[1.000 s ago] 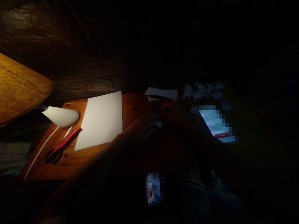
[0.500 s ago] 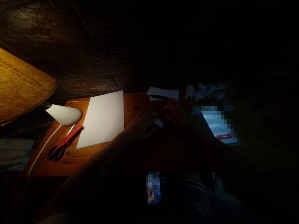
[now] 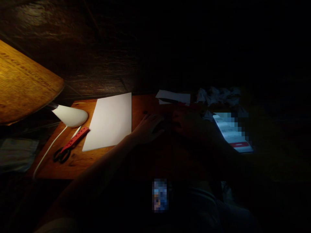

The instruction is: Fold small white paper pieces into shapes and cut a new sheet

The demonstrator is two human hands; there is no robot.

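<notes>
The scene is very dark. My left hand (image 3: pixel 148 127) rests on the wooden table (image 3: pixel 80 161), fingers bent and pressed down near the middle. My right hand (image 3: pixel 188 124) lies close beside it, almost touching, in deep shadow. A small white paper piece seen between them earlier is now hidden under the fingers. A white sheet of paper (image 3: pixel 110 121) lies just left of my left hand. What the hands grip cannot be made out.
Red-handled scissors (image 3: pixel 70 145) and a white lamp (image 3: pixel 70 116) with its cord sit at the table's left. A lit phone screen (image 3: pixel 233 134) lies to the right. Folded white paper (image 3: pixel 173 96) and crumpled papers (image 3: pixel 218 95) sit at the back. A wooden board (image 3: pixel 21 87) is at far left.
Both hands have closed together over the small white paper piece, which no longer shows. The view has shifted slightly, so everything sits a bit further right.
</notes>
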